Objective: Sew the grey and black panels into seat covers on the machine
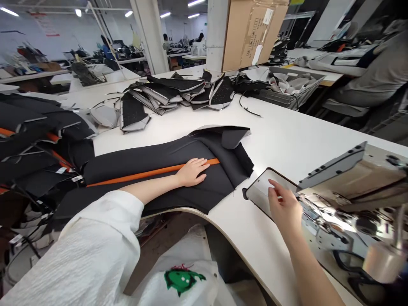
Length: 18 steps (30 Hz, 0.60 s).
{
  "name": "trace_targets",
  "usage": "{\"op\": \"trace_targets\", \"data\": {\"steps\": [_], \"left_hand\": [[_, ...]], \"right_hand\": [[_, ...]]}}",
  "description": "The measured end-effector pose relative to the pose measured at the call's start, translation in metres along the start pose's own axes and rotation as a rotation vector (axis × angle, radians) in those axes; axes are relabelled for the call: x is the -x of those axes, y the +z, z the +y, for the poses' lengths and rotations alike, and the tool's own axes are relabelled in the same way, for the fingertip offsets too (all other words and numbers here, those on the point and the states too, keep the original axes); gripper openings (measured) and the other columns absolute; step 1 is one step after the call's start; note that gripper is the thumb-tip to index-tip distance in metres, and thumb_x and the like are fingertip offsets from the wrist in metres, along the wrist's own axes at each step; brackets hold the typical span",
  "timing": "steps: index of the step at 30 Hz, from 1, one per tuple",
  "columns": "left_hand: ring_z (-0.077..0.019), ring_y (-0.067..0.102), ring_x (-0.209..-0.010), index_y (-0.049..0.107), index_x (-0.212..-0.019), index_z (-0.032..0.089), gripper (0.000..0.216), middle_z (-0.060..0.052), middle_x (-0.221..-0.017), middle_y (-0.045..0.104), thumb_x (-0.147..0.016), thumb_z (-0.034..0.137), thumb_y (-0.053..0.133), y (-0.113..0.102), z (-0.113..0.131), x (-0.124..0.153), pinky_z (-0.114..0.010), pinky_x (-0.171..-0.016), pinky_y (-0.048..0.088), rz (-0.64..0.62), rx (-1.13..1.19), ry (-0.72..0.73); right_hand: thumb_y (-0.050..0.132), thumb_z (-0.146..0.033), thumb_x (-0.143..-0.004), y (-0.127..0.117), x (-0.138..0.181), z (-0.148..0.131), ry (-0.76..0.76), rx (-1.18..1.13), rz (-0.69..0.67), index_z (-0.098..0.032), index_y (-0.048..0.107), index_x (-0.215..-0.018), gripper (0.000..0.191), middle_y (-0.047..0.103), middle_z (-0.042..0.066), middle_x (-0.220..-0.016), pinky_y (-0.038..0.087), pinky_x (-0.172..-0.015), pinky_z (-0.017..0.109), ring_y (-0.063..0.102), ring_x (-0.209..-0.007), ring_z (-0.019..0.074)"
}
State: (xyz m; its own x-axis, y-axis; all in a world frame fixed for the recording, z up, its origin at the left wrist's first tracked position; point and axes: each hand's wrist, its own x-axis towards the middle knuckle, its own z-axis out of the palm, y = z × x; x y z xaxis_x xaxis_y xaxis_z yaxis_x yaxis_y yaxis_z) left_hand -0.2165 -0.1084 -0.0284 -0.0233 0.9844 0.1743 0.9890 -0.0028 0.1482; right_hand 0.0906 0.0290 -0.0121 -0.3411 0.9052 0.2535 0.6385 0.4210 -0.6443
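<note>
My left hand (193, 172) lies flat, fingers stretched out, on a black padded fabric piece (137, 157). An orange strip (153, 173) runs lengthwise along this piece and passes under the hand. The fabric's right end has a folded flap and a cut edge. My right hand (284, 206) hovers over or rests on the flat bed plate (266, 191) of a sewing machine (344, 212); whether it touches cannot be told. Its fingers are loosely bent and apart, with nothing visible in them.
A pile of black and grey fabric parts (172, 93) lies along the back of the white table (274, 136). More black pieces with orange strips (35, 123) are heaped at the left. A grey crate (290, 91), a cardboard box (253, 36) and a seated person (376, 72) are beyond.
</note>
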Motion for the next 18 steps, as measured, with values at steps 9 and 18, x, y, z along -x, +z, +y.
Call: {"op": "trace_targets", "data": {"steps": [9, 18], "left_hand": [[-0.0211, 0.044, -0.130, 0.054, -0.129, 0.020, 0.045, -0.008, -0.142, 0.045, -0.089, 0.038, 0.043, 0.004, 0.056, 0.046, -0.039, -0.108, 0.038, -0.024, 0.172, 0.310], [-0.0273, 0.031, -0.137, 0.047, -0.137, 0.020, 0.048, -0.011, -0.147, 0.037, -0.093, 0.038, 0.037, -0.003, 0.003, 0.012, -0.048, -0.113, 0.025, 0.038, -0.015, -0.142]], "right_hand": [[0.042, -0.050, -0.087, 0.026, -0.021, -0.019, -0.034, 0.200, -0.290, -0.020, 0.035, -0.142, 0.064, 0.064, 0.010, -0.109, 0.047, -0.073, 0.034, 0.060, -0.097, 0.0265], [0.035, -0.036, -0.091, 0.019, -0.020, 0.007, -0.045, 0.538, -0.133, -0.022, 0.059, -0.122, 0.042, 0.065, 0.006, -0.068, 0.035, -0.050, 0.028, 0.055, -0.052, 0.0186]]}}
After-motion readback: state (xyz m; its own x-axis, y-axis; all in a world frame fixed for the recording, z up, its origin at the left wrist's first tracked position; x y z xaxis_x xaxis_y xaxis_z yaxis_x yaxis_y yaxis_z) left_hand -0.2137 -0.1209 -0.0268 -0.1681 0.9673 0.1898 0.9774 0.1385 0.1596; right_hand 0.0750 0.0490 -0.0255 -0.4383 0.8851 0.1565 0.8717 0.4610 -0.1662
